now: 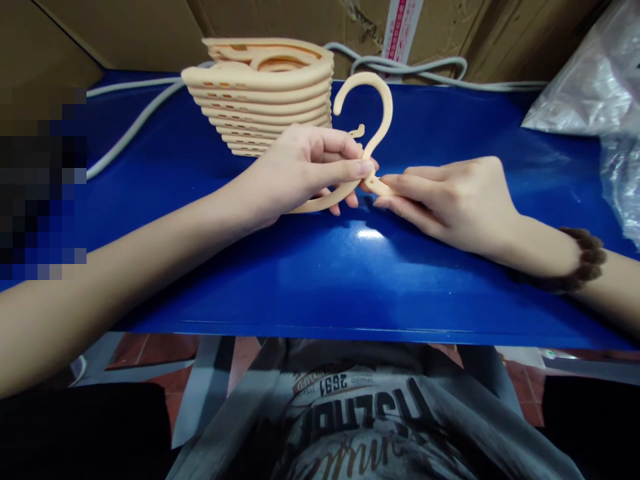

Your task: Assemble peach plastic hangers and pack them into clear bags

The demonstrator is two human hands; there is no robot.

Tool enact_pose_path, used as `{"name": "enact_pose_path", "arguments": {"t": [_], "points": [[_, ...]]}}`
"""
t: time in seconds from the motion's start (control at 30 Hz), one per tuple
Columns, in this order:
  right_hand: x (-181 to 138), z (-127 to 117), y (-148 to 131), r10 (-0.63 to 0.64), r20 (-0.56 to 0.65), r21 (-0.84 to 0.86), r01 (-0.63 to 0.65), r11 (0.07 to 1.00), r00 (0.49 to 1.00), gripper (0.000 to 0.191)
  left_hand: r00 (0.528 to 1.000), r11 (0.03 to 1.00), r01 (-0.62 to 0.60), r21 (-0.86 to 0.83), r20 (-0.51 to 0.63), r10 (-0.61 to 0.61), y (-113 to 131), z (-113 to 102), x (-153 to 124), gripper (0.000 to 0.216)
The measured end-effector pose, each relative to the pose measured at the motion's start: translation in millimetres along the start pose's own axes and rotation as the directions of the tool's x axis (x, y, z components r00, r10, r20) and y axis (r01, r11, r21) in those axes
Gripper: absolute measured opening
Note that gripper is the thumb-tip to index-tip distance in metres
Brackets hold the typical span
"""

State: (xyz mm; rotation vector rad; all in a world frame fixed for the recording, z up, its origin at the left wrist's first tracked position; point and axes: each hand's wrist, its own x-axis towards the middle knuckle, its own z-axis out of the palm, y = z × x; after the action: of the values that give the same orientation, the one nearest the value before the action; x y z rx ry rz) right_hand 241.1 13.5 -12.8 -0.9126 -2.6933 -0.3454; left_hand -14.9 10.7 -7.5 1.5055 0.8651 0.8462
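Note:
A beige plastic hanger (pixel 386 110) with a large curved hook is pinched near its neck by my left hand (pixel 295 160). The hook points up, and a curved arm of the hanger passes below the fingers. My right hand (pixel 455 200) is closed on the end of a small beige strip with a hole (pixel 376 185). The strip's tip meets the hanger's neck at my left fingertips; whether the two are joined I cannot tell. Behind my left hand stands a stack of beige hangers (pixel 260 100), and a small hooked piece (pixel 357 132) shows beside it.
The blue table (pixel 320 280) has its front edge close to my body. Grey-white cables (pixel 415 69) run along the back, before cardboard boxes (pixel 300 20). A clear plastic bag (pixel 590 87) lies at the right rear. The far left is blurred out.

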Motion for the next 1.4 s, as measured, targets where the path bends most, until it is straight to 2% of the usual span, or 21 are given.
{"name": "enact_pose_path", "arguments": {"t": [0.2,0.33,0.43,0.57,0.73,0.93,1.1,1.4], "points": [[2.0,-3.8,6.8,0.049,0.012,0.084,-0.05,0.995,0.999,0.06,0.996,0.996,0.083,0.045,0.01,-0.083,-3.0,-2.0,1.8,0.015],[1.3,-0.1,8.7,0.013,-0.012,0.031,-0.012,0.999,1.0,0.06,0.997,0.997,0.081,-0.005,-0.014,-0.081,-2.0,-3.1,2.0,0.012],[2.6,1.5,7.4,-0.018,0.02,-0.02,0.019,1.0,1.0,0.064,0.995,0.994,0.095,-0.061,-0.023,-0.096,-1.4,-5.4,2.4,0.011],[5.9,-0.5,5.2,-0.029,0.039,-0.084,0.032,0.996,0.999,0.069,0.994,0.992,0.107,-0.071,0.01,-0.107,-3.4,-7.8,3.4,0.015],[7.1,-2.9,6.6,-0.107,0.009,-0.119,0.107,0.987,0.994,0.061,0.988,0.988,0.146,-0.04,0.062,-0.144,-3.0,-6.1,2.2,0.012],[7.6,-3.0,5.5,-0.054,0.021,-0.102,0.056,0.993,0.998,0.06,0.982,0.984,0.178,-0.031,0.075,-0.175,0.5,-8.0,1.7,0.016],[8.4,-5.9,2.2,0.007,0.03,-0.033,-0.006,0.999,1.0,0.057,0.977,0.982,0.186,0.02,0.099,-0.187,-5.7,-12.4,6.7,0.024],[6.3,-1.6,2.1,-0.101,-0.011,-0.117,0.099,0.988,0.995,0.06,0.989,0.993,0.114,0.039,0.087,-0.117,-5.0,-10.3,4.3,0.011]]}}
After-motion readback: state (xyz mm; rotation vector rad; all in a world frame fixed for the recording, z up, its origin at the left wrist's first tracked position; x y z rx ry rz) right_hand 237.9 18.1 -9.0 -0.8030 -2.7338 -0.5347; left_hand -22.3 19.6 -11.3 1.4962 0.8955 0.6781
